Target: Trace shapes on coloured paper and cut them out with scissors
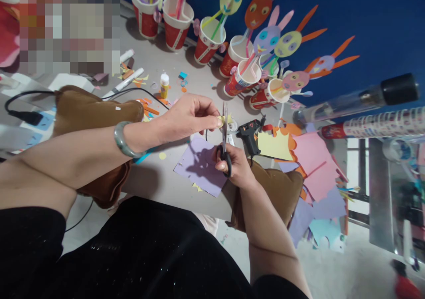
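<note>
My left hand [194,116] pinches a small piece of yellow paper [222,121] between thumb and fingertips. In my right hand [237,164] is a pair of scissors [225,133] with black handles, its blades pointing away from me and lying at the yellow piece. Whether the blades are fully closed I cannot make out. Beneath both hands a purple sheet of paper [202,168] lies on the table, with shadows across it. A black glue gun [249,136] rests just right of the scissors.
Paper cups with rabbit faces on straws [210,42] line the back. Brown cushions [96,110] lie under my forearms. Coloured sheets [315,161] pile up at the right. A glue bottle [164,85], a white marker [128,79] and paper scraps lie beyond my left hand.
</note>
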{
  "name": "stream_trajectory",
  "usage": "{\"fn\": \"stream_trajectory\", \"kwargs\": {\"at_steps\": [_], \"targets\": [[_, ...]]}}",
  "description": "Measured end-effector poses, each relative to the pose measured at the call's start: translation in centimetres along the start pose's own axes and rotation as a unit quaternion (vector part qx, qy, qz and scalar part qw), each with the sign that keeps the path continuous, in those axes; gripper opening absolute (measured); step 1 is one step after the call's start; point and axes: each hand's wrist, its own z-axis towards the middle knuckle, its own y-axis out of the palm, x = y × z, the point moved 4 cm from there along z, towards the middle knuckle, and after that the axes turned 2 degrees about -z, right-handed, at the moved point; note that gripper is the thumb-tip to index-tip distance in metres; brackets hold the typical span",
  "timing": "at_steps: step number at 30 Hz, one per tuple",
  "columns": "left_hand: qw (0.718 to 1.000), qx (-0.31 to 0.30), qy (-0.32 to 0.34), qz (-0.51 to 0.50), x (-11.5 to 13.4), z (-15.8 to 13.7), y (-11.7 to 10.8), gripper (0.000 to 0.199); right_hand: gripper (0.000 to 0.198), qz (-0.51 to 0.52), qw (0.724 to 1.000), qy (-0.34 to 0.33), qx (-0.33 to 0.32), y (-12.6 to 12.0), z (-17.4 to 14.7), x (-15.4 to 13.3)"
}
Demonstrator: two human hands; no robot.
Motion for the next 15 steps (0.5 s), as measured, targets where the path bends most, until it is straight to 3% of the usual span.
{"fn": "stream_trajectory", "kwargs": {"at_steps": [15], "targets": [[1.0, -0.014, -0.002, 0.02, 0.18, -0.08, 0.39, 0.015, 0.069, -0.022, 1.0, -0.019, -0.009, 0.14, 0.09, 0.17]]}}
